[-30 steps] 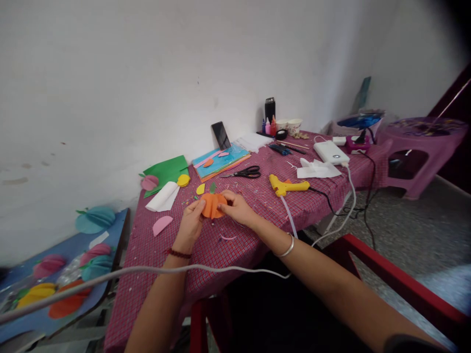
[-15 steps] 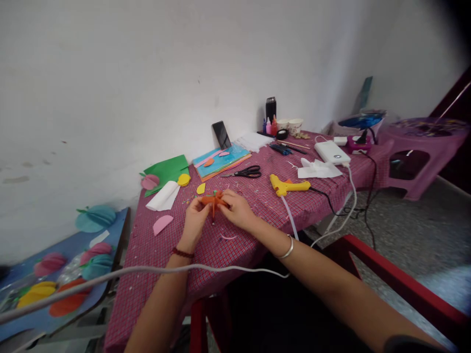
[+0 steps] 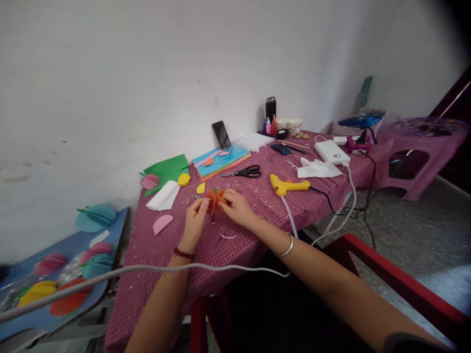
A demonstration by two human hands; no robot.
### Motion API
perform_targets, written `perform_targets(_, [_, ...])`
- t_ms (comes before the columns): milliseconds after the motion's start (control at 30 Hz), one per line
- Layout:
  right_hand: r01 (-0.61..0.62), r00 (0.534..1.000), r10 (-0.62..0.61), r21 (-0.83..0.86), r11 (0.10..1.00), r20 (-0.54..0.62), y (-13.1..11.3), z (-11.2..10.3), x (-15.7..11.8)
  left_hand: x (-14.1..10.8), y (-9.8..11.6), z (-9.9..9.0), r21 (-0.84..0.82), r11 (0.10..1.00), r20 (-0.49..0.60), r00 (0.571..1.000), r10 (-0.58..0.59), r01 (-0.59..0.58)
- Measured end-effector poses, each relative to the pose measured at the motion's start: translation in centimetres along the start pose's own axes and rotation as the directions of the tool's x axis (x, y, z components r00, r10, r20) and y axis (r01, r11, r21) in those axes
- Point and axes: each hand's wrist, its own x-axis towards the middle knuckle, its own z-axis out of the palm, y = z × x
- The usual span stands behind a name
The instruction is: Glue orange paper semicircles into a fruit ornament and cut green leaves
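Between my two hands, above the table's front half, is an orange paper fruit [image 3: 216,198] with fanned-out folds and a bit of green on top. My left hand [image 3: 196,215] pinches its left edge between thumb and fingers. On the opposite side, my right hand [image 3: 237,208] grips the folds, its thumb in front. Just behind lies a yellow paper piece [image 3: 200,188] among small paper scraps. A pink paper half-circle [image 3: 163,224] rests left of my left hand. Black-handled scissors [image 3: 248,171] lie farther back.
To the right sit a yellow glue gun [image 3: 289,186], crumpled tissue [image 3: 318,169] and a white power bank [image 3: 332,152]. A phone [image 3: 221,135] leans at the back. A white cable [image 3: 162,269] crosses over my forearms. Finished paper fruits [image 3: 96,217] lie on a blue board at left.
The orange paper folds have spread and turned between my hands, now standing more upright. My left fingers have shifted slightly along the left edge; my right hand has barely moved.
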Motion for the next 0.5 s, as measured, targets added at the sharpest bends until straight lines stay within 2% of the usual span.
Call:
perform_targets(133, [-0.013,1.0,0.013,-0.004,1.0,-0.01,-0.1,0.0,0.0,-0.2,0.2,0.5,0.046,0.999,0.017,1.0,0.021,-0.022])
perform_targets(300, [-0.026,0.999,0.026,0.0,1.0,-0.038,-0.7,-0.4,-0.2,0.2,-0.7,0.4,0.114,0.993,-0.031,0.999,0.044,-0.04])
perform_targets(500, [-0.142,0.978,0.146,0.033,0.989,-0.15,-0.2,-0.4,-0.1,0.7,-1.5,-0.1,0.144,0.987,-0.074,0.994,0.075,-0.064])
